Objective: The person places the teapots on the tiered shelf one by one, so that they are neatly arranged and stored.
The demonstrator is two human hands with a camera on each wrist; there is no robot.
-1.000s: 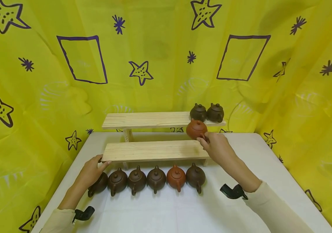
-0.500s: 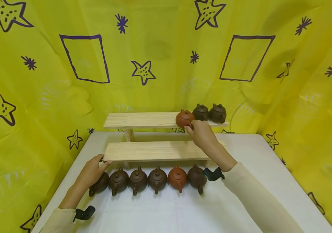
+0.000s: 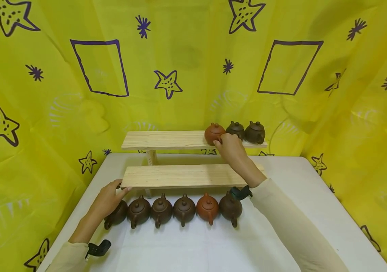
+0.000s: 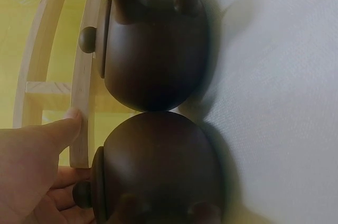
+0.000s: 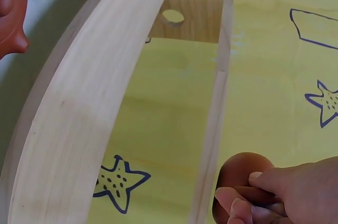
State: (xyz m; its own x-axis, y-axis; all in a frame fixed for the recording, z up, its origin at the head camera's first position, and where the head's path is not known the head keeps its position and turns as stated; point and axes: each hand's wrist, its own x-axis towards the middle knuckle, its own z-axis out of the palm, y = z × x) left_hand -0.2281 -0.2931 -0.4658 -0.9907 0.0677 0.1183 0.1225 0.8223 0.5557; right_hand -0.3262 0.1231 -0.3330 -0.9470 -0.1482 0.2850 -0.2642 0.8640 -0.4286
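Left hand: the left hand (image 3: 106,202) rests at the near-left end of the counter (image 3: 193,245), thumb tip pressed to the front edge of the lower shelf (image 3: 179,176), fingers loosely curled behind the end teapot (image 3: 116,214); whether they grip it cannot be told.
Front row: six small clay teapots stand side by side on the white counter just in front of the lower shelf, touching or nearly so, five dark brown and one a red-brown teapot (image 3: 207,207); each stands upright with its knob up and its handle-to-spout axis running front to back, the near end towards the camera.
Lower shelf: a bare pale wood plank, its long axis running left to right.
Right hand: the right hand (image 3: 230,148) reaches over the lower shelf and pinches the handle of the orange teapot (image 3: 214,133) between thumb and fingertips.
Orange teapot: upright on the upper shelf (image 3: 166,139), right of centre, handle towards the person and the rest of the pot behind it; its spout is not visible.
Upper shelf neighbours: two dark teapots (image 3: 245,131) stand just right of the orange one, at the plank's right end.
Backdrop: a yellow cloth (image 3: 60,94) printed with purple stars and squares.
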